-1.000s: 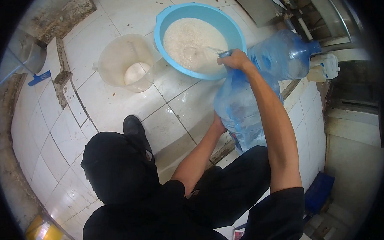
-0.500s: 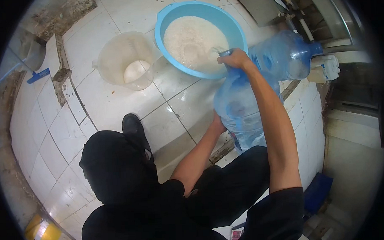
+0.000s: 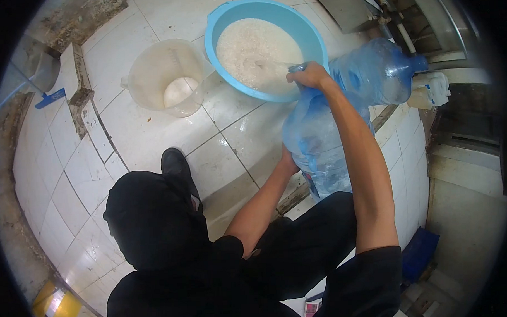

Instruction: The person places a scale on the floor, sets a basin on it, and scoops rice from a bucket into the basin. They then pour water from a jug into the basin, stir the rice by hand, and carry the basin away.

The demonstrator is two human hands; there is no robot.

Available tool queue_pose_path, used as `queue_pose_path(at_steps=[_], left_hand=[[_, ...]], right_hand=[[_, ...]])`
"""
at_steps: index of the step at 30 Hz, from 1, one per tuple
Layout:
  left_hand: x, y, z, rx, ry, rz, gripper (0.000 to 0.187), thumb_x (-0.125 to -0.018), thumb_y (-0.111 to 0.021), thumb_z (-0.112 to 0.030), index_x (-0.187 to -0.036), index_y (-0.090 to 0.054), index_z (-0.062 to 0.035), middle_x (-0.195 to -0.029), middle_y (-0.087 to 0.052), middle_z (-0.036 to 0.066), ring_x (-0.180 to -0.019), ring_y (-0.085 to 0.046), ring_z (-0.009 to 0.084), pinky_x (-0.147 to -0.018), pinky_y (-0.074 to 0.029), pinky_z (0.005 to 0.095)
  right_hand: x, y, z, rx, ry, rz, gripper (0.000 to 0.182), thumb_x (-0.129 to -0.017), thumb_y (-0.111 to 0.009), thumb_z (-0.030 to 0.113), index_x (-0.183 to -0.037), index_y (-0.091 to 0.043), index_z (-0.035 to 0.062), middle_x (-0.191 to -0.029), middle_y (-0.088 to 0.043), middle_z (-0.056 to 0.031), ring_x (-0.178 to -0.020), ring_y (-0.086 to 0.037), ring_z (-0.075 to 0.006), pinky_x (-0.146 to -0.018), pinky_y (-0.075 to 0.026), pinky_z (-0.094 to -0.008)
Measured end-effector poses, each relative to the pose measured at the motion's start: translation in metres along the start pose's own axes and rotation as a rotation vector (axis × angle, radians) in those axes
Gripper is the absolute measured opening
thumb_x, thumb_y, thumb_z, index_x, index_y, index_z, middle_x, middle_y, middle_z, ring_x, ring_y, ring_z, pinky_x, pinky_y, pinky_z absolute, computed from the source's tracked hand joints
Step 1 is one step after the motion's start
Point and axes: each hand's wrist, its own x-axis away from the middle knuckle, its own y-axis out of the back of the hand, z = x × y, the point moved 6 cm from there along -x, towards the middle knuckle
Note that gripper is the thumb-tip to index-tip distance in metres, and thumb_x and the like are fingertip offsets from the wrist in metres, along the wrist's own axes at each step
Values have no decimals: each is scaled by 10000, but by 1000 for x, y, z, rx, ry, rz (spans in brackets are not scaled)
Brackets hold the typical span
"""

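Note:
A large blue water jug lies tilted, its mouth over the rim of a light blue basin. My right hand is closed around the jug's neck. Lower down, my left hand presses against the side of its body, most of the fingers hidden behind the jug. Water runs from the mouth into the basin, where cloudy whitish water with foam swirls.
A translucent bucket with a pale bottom stands left of the basin. Another blue jug lies at the right, near a whitish plastic container. A blue squeegee is at the left. Tiled ledges and pipes border the floor.
The stream from the jug reaches farther left into the basin, and the liquid surface is more disturbed. Both hands keep nearly the same places on the jug.

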Motion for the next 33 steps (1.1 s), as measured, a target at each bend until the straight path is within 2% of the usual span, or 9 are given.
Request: queue_pose_path(at_steps=[7,11,17,20,22,26,29,31,33], left_hand=[[1,-2,-1,87,6,95,360,-997,-434,-243,-1241,-548,-5,-1136,-629,148,-1030,-641,266,-881,-562,435],[-17,25,1,-246,-116,137,632,-966,-366,-533,-1365,-474,-55,-1322,-548,167,-1183,-551,338,-1026,-435,539],[-12,18,-2,-412,-146,196,627,-972,-355,-530,-1374,-468,-63,-1318,-552,158,-1195,-543,340,-1036,-429,531],[-10,15,-3,-224,-137,153,592,-987,-338,-501,-1376,-466,-73,-1319,-553,158,-1197,-544,326,-1025,-447,510],[-2,2,-5,-12,-60,128,368,-1002,-428,-253,-1246,-543,-2,-1207,-601,155,-1034,-634,257,-862,-563,439],[5,-2,-4,-64,-74,85,486,-997,-381,-382,-1270,-535,-10,-1237,-588,178,-1063,-624,308,-925,-527,486],[4,-1,-10,-384,-233,190,544,-981,-386,-440,-1286,-530,-14,-1248,-584,185,-1100,-607,336,-971,-494,506],[-3,6,-1,36,-19,118,511,-994,-378,-396,-1296,-519,-8,-1251,-585,179,-1126,-595,323,-970,-500,493],[-2,6,-5,-127,-91,128,495,-1000,-373,-375,-1304,-511,-10,-1244,-587,177,-1134,-590,320,-969,-503,488]], right_hand=[[0,0,3,23,-10,39,500,-580,-773,453,-811,-722,13,-869,-708,-140,-823,-666,-260,-745,-515,-323],[-6,-3,0,49,-5,22,530,-583,-770,461,-852,-724,8,-906,-708,-145,-852,-667,-266,-758,-516,-322],[-1,-2,6,69,-16,75,635,-588,-762,476,-983,-715,-19,-1023,-695,-183,-944,-663,-299,-816,-517,-329],[-5,-5,3,75,-19,67,660,-584,-762,470,-1009,-703,-32,-1043,-688,-195,-957,-659,-307,-828,-515,-333],[-7,-7,1,62,-9,59,650,-581,-764,466,-998,-706,-29,-1033,-690,-191,-951,-660,-304,-824,-515,-333],[-17,-12,-6,37,3,10,625,-574,-768,458,-971,-712,-22,-1017,-693,-187,-940,-662,-298,-812,-517,-328],[-10,-10,0,34,-6,72,610,-574,-769,455,-949,-714,-23,-1008,-697,-187,-939,-665,-294,-808,-519,-331],[-4,-8,3,27,-4,62,596,-574,-770,454,-927,-714,-24,-990,-700,-184,-929,-667,-292,-804,-519,-334],[-5,-7,4,22,2,50,582,-575,-770,452,-905,-715,-24,-972,-703,-180,-919,-668,-291,-799,-520,-338]])
